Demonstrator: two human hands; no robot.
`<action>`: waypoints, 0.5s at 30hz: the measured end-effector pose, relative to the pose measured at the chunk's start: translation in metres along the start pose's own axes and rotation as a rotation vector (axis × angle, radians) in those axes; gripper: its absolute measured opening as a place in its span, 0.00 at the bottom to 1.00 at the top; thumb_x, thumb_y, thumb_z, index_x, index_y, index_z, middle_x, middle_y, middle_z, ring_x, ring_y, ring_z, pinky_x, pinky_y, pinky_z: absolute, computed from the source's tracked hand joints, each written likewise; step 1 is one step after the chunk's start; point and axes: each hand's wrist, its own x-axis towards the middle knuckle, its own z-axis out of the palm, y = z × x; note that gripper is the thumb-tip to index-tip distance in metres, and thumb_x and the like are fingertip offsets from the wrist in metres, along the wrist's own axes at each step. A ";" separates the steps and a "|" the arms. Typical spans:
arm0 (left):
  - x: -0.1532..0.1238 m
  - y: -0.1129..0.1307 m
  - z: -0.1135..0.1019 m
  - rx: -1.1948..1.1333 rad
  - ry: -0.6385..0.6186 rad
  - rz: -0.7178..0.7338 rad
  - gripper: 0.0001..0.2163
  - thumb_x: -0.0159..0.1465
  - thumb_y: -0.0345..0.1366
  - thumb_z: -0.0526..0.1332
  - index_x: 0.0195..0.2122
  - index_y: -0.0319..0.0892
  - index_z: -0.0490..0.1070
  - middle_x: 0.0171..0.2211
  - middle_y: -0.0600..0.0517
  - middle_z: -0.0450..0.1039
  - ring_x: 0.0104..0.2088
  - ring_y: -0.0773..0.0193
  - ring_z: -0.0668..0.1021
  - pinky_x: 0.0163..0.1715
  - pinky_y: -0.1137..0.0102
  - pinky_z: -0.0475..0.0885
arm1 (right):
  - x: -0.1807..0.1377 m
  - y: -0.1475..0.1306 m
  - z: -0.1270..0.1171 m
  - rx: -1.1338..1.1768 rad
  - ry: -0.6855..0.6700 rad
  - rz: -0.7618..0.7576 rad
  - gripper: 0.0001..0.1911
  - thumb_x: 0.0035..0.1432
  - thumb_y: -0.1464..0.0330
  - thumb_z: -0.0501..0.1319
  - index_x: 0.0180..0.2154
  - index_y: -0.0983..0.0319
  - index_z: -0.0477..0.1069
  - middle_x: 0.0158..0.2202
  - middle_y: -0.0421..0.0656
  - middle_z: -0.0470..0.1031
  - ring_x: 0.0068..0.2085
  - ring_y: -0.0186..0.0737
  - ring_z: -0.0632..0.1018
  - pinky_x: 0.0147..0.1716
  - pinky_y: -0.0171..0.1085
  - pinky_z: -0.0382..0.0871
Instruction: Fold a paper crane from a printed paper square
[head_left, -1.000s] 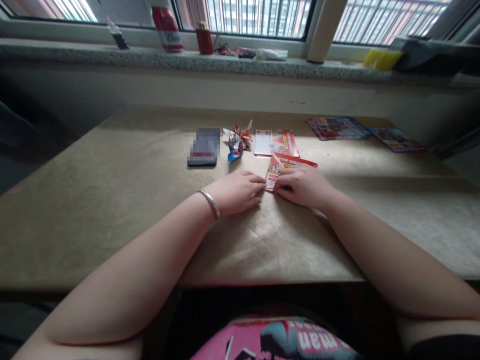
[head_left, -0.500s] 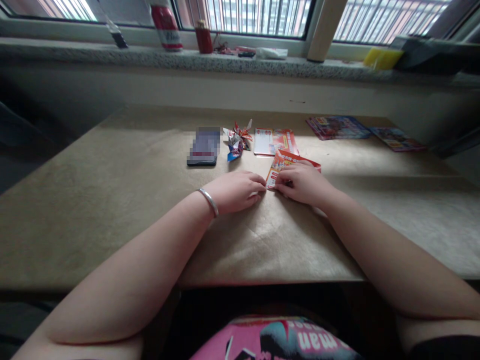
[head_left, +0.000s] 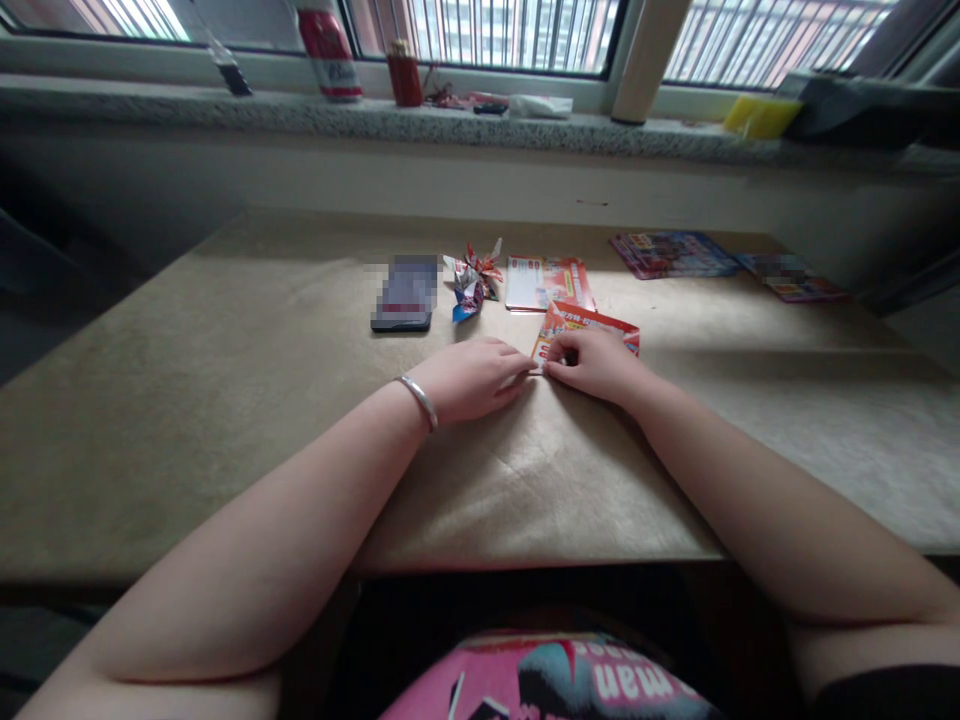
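Observation:
A red and orange printed leaflet, folded at a slant, lies on the table in front of me. My right hand rests over its near side, thumb and index finger pinched at the near left corner. Beside it, my left hand, with a silver bangle at the wrist, has its fingers closed and their tips at the same corner. The fingers hide that corner in part. Just behind the leaflet is a stack of similar printed leaflets. To its left sits a folded paper figure with pointed flaps.
A dark phone, partly blurred out, lies left of the paper figure. More printed leaflets lie at the far right of the table. On the stone windowsill stand a red and white can and a red container.
My right hand's fingers have drawn into a tighter pinch at the leaflet's near left corner. The left fingertips have moved slightly right, onto that corner.

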 end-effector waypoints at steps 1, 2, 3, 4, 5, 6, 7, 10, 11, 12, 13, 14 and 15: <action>0.000 0.000 0.001 0.007 0.012 0.007 0.16 0.66 0.35 0.55 0.53 0.39 0.72 0.46 0.45 0.76 0.46 0.58 0.76 0.48 0.65 0.71 | 0.000 0.000 0.000 -0.002 -0.001 -0.002 0.08 0.54 0.62 0.61 0.28 0.59 0.73 0.30 0.40 0.78 0.32 0.38 0.74 0.32 0.37 0.57; 0.001 0.000 0.002 0.015 0.021 0.019 0.16 0.66 0.35 0.55 0.54 0.41 0.71 0.46 0.46 0.76 0.46 0.59 0.76 0.48 0.65 0.71 | 0.000 0.001 0.000 -0.007 -0.001 -0.004 0.08 0.54 0.62 0.61 0.28 0.59 0.73 0.30 0.40 0.79 0.32 0.38 0.74 0.32 0.37 0.57; 0.001 -0.001 0.003 0.023 0.025 0.032 0.16 0.66 0.34 0.55 0.53 0.42 0.72 0.47 0.46 0.75 0.47 0.59 0.76 0.49 0.65 0.71 | 0.000 0.001 0.000 -0.012 0.000 -0.004 0.08 0.54 0.62 0.62 0.28 0.59 0.73 0.31 0.40 0.79 0.33 0.39 0.74 0.32 0.37 0.57; 0.001 -0.001 0.004 0.032 0.025 0.042 0.15 0.66 0.34 0.55 0.52 0.43 0.73 0.48 0.47 0.75 0.47 0.59 0.75 0.50 0.66 0.70 | 0.000 0.001 0.000 -0.014 0.001 -0.004 0.07 0.54 0.62 0.62 0.28 0.59 0.73 0.31 0.40 0.79 0.33 0.39 0.75 0.32 0.37 0.57; 0.001 0.000 0.004 0.039 0.024 0.045 0.15 0.66 0.34 0.55 0.51 0.44 0.74 0.49 0.47 0.75 0.48 0.59 0.75 0.50 0.66 0.70 | 0.000 0.001 0.000 -0.012 -0.002 -0.004 0.07 0.54 0.63 0.62 0.28 0.59 0.73 0.31 0.40 0.79 0.33 0.39 0.75 0.32 0.37 0.57; 0.001 0.000 0.005 0.046 0.022 0.041 0.14 0.66 0.34 0.55 0.51 0.44 0.74 0.49 0.48 0.74 0.48 0.59 0.75 0.51 0.66 0.70 | 0.001 0.001 0.000 -0.010 -0.006 -0.003 0.07 0.54 0.63 0.61 0.28 0.59 0.73 0.31 0.40 0.79 0.33 0.38 0.75 0.32 0.37 0.57; 0.001 0.000 0.005 0.050 0.020 0.035 0.14 0.66 0.35 0.56 0.51 0.44 0.75 0.49 0.48 0.74 0.48 0.59 0.75 0.51 0.66 0.70 | 0.001 0.001 0.000 -0.007 -0.009 -0.001 0.07 0.54 0.62 0.61 0.28 0.59 0.73 0.31 0.40 0.79 0.33 0.38 0.75 0.31 0.36 0.58; 0.001 0.001 0.004 0.055 0.011 0.016 0.15 0.66 0.36 0.56 0.52 0.44 0.74 0.49 0.48 0.74 0.48 0.58 0.74 0.51 0.65 0.70 | 0.001 0.002 0.000 -0.006 -0.017 0.012 0.08 0.54 0.62 0.61 0.28 0.59 0.73 0.31 0.41 0.79 0.33 0.38 0.75 0.31 0.36 0.58; 0.001 0.001 0.004 0.055 0.009 0.013 0.15 0.66 0.37 0.56 0.52 0.44 0.74 0.49 0.48 0.74 0.48 0.58 0.74 0.51 0.65 0.70 | 0.002 0.003 0.000 -0.006 -0.020 0.019 0.08 0.54 0.62 0.61 0.28 0.59 0.73 0.30 0.41 0.79 0.33 0.39 0.75 0.30 0.36 0.58; 0.001 0.001 0.004 0.056 0.008 0.011 0.15 0.65 0.37 0.56 0.52 0.44 0.74 0.49 0.48 0.74 0.48 0.58 0.74 0.51 0.65 0.70 | 0.002 0.003 0.000 -0.004 -0.023 0.025 0.08 0.54 0.62 0.61 0.28 0.59 0.73 0.30 0.41 0.79 0.33 0.38 0.75 0.30 0.36 0.58; 0.001 0.002 0.004 0.056 0.007 0.009 0.15 0.65 0.36 0.56 0.51 0.44 0.75 0.49 0.48 0.74 0.48 0.58 0.74 0.51 0.65 0.70 | 0.002 0.003 0.000 -0.001 -0.028 0.028 0.08 0.54 0.62 0.61 0.28 0.59 0.73 0.30 0.41 0.79 0.32 0.38 0.75 0.30 0.36 0.58; 0.001 0.002 0.004 0.058 0.008 0.007 0.15 0.65 0.36 0.56 0.51 0.44 0.75 0.48 0.48 0.74 0.48 0.58 0.75 0.51 0.65 0.70 | 0.002 0.003 0.000 0.003 -0.031 0.030 0.08 0.54 0.62 0.61 0.28 0.59 0.73 0.30 0.41 0.79 0.32 0.38 0.75 0.30 0.36 0.58; 0.001 0.003 0.004 0.057 0.008 0.004 0.15 0.65 0.36 0.56 0.50 0.44 0.75 0.48 0.48 0.74 0.48 0.58 0.75 0.51 0.65 0.71 | 0.002 0.003 0.000 0.004 -0.032 0.029 0.08 0.54 0.62 0.62 0.28 0.59 0.73 0.30 0.41 0.79 0.32 0.38 0.75 0.31 0.36 0.59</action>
